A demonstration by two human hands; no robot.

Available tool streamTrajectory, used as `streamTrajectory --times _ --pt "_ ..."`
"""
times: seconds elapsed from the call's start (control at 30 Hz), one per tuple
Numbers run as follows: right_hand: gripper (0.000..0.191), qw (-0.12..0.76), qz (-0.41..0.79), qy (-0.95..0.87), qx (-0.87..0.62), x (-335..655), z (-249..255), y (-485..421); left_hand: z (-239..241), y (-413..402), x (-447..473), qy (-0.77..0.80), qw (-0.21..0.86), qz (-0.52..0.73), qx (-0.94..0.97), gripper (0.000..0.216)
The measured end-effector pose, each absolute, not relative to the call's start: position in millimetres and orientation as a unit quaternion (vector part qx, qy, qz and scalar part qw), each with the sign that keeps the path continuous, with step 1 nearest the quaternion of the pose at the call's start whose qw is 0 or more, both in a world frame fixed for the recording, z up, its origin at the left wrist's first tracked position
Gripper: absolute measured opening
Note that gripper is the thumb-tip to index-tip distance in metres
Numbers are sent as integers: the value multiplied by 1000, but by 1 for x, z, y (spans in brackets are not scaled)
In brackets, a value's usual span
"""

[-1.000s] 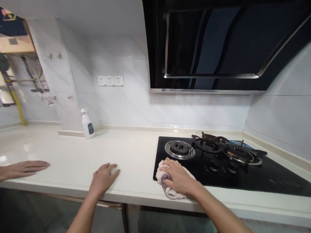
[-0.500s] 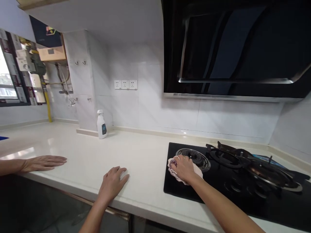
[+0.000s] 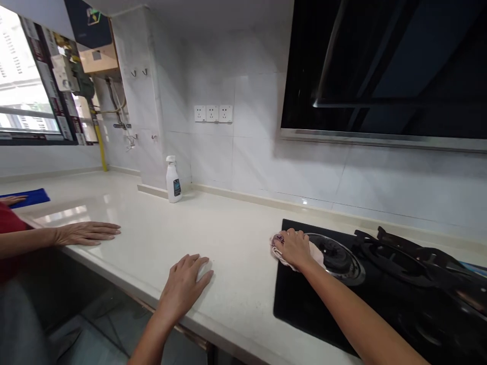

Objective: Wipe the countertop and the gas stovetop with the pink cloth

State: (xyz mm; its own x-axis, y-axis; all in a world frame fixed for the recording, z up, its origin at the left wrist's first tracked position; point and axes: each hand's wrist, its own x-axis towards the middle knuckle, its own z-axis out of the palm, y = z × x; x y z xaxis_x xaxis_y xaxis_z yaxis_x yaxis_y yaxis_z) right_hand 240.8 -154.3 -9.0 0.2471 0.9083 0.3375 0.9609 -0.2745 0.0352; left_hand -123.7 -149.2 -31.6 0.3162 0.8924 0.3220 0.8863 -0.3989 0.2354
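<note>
My right hand (image 3: 294,248) is closed on a crumpled pinkish cloth (image 3: 316,252) and presses it on the back left corner of the black glass hob (image 3: 304,304), just left of the round steel burner (image 3: 337,256). My left hand (image 3: 186,284) lies flat and open on the cream countertop (image 3: 228,238), fingers spread, holding nothing.
Another person's hand (image 3: 85,233) rests flat on the counter at the left, with a red sleeve at the frame edge; a second hand lies on a blue cloth (image 3: 30,196). A white spray bottle (image 3: 173,180) stands by the wall. Black pan supports (image 3: 411,258) sit on the hob under the range hood (image 3: 384,71).
My right hand has pushed the cloth from the hob's front left corner back to beside the burner. The view has swung left. My left hand has stayed flat on the counter.
</note>
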Motion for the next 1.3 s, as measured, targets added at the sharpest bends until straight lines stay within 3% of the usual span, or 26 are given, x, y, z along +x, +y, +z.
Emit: streamTrajectory --times 0.47,0.7,0.97,1.3 --pt "42 80 -152 -679 -714 256 -24 -19 -68 -147 -137 474 -35 305 825 36" --pt "41 96 -143 -674 -718 251 -25 6 -67 -146 -135 465 -10 318 826 33" --pt "51 113 -129 -692 -701 160 -30 -60 -59 -149 -125 501 18 359 787 36" --pt "58 112 -34 -777 -618 92 -38 -228 -35 -159 -119 535 26 265 802 39"
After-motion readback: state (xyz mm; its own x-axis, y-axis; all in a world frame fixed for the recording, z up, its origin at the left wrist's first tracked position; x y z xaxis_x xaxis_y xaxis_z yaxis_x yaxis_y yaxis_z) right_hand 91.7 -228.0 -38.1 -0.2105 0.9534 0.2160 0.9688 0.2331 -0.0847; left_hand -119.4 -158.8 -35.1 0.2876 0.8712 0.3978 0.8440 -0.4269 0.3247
